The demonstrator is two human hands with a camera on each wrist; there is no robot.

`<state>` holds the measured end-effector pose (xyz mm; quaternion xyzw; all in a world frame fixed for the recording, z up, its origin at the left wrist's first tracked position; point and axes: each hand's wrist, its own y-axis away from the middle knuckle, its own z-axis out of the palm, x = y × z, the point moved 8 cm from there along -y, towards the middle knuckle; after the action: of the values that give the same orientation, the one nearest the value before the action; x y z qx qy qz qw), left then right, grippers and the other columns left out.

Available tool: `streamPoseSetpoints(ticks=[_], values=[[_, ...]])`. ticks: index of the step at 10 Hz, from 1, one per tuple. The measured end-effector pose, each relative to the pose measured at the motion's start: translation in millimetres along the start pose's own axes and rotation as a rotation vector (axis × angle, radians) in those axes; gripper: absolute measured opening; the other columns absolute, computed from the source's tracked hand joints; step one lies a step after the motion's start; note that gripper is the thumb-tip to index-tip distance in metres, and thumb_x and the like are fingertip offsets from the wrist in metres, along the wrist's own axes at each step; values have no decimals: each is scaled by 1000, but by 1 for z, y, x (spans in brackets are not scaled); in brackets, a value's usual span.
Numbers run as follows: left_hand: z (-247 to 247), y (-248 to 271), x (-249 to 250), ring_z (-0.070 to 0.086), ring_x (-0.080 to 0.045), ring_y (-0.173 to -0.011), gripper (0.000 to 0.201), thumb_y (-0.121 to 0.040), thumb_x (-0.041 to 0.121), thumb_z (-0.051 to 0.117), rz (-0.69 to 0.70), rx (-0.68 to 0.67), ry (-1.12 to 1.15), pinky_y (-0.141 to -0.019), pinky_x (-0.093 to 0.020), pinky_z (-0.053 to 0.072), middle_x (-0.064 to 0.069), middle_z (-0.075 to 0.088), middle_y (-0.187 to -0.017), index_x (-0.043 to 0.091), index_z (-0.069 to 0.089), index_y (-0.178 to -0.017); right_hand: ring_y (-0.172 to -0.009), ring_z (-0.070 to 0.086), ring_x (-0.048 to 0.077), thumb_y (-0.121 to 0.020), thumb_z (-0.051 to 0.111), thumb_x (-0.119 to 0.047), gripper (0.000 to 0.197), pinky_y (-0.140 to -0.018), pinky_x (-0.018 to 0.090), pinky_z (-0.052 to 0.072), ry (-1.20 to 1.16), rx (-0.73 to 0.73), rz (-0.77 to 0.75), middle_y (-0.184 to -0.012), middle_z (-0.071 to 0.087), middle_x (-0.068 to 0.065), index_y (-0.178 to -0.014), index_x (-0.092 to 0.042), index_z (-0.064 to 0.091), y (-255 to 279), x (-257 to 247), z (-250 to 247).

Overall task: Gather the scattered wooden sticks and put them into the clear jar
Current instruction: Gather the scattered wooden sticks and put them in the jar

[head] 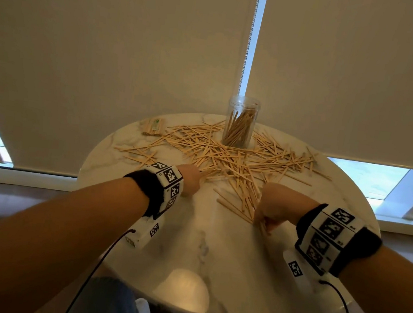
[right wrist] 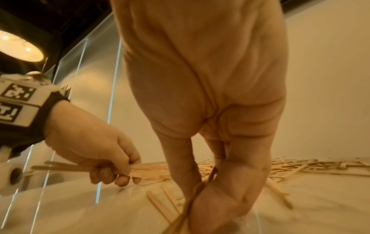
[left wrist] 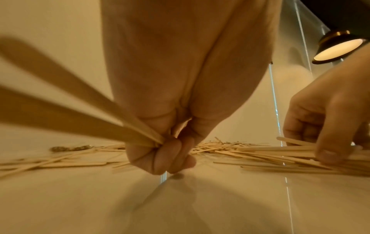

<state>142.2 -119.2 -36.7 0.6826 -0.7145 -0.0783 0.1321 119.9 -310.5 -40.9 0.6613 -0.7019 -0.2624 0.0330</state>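
Many thin wooden sticks (head: 228, 156) lie scattered across the round marble table (head: 190, 244). A clear jar (head: 240, 121) stands upright at the far middle, with several sticks inside it. My left hand (head: 191, 180) sits at the pile's near-left edge and grips a small bunch of sticks (left wrist: 80, 120) in curled fingers (left wrist: 160, 159). My right hand (head: 271, 210) is at the pile's near-right edge, pinching a few sticks (right wrist: 192, 204) between thumb and fingers (right wrist: 236, 182). The left hand (right wrist: 96, 147) also shows in the right wrist view, holding its bunch level.
A small packet (head: 153, 127) lies at the table's far left edge. Roller blinds (head: 109, 55) hang behind the table. A pendant lamp (left wrist: 338, 49) shows overhead. Cables run from both wrist bands off the near table edge.
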Motion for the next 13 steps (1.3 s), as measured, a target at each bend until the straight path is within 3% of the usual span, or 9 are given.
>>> streamPoseSetpoints(ticks=[2,4,5,6,7,8,9,11,13], values=[[0,2,-11,39,-15,-59,28,-109,22,25,-62,5,406,-54,-19,34,-10,44,-79,9,47,-100,-68,70,23,-88,70,-2,5,-67,33,62,-305,17,-12,-80,71,16,-88,3,68,12,1,-11],[-4,-6,3,41,-21,-51,75,-92,75,26,-26,83,815,-55,-26,36,-8,43,-63,6,53,-81,-82,73,27,-91,66,-5,7,-69,34,63,-497,154,-196,-94,73,16,-97,-1,69,15,-24,-24],[-9,-6,22,46,-19,-56,93,-74,92,33,60,130,976,-60,-30,42,-1,48,-62,7,65,-98,-78,73,22,-94,62,-7,8,-68,33,63,-537,216,-342,-89,74,11,-98,-8,69,21,-52,-28],[-17,-4,32,57,-21,-65,66,-95,69,32,98,205,1060,-65,-32,49,-5,62,-75,12,65,-99,-74,75,21,-93,61,-4,15,-73,40,63,-543,280,-448,-84,75,9,-103,-9,71,22,-74,-32],[-25,-7,16,67,-29,-93,53,-102,51,30,45,329,1121,-88,-45,56,-11,69,-102,11,63,-112,-76,74,16,-93,65,-14,14,-75,36,63,-489,319,-497,-84,76,4,-104,-12,74,21,-84,-33],[-27,-7,10,67,-32,-97,56,-100,52,28,61,394,1098,-92,-50,53,-12,70,-103,12,65,-106,-70,72,8,-90,70,-21,15,-67,22,60,-410,408,-517,-82,74,-2,-104,-16,70,23,-91,-34],[-29,-5,11,68,-31,-93,54,-98,54,28,109,450,1116,-89,-51,54,-10,71,-98,15,65,-102,-73,70,15,-83,74,-22,15,-73,38,60,-372,488,-497,-79,72,-2,-93,-18,65,23,-91,-36],[-42,0,-1,60,-21,-66,30,-106,37,36,163,462,1407,-66,-43,58,-5,61,-80,14,51,-94,-72,71,11,-95,62,-33,15,-73,40,62,-501,434,-523,-80,73,-3,-92,-19,66,28,-86,-40],[-30,14,29,38,-9,-49,32,-103,44,42,337,228,1314,-46,-26,35,5,45,-65,18,50,-87,-111,53,9,-101,45,-45,45,-91,29,48,-551,734,-594,-133,49,-3,-139,-22,43,47,-91,-101]])
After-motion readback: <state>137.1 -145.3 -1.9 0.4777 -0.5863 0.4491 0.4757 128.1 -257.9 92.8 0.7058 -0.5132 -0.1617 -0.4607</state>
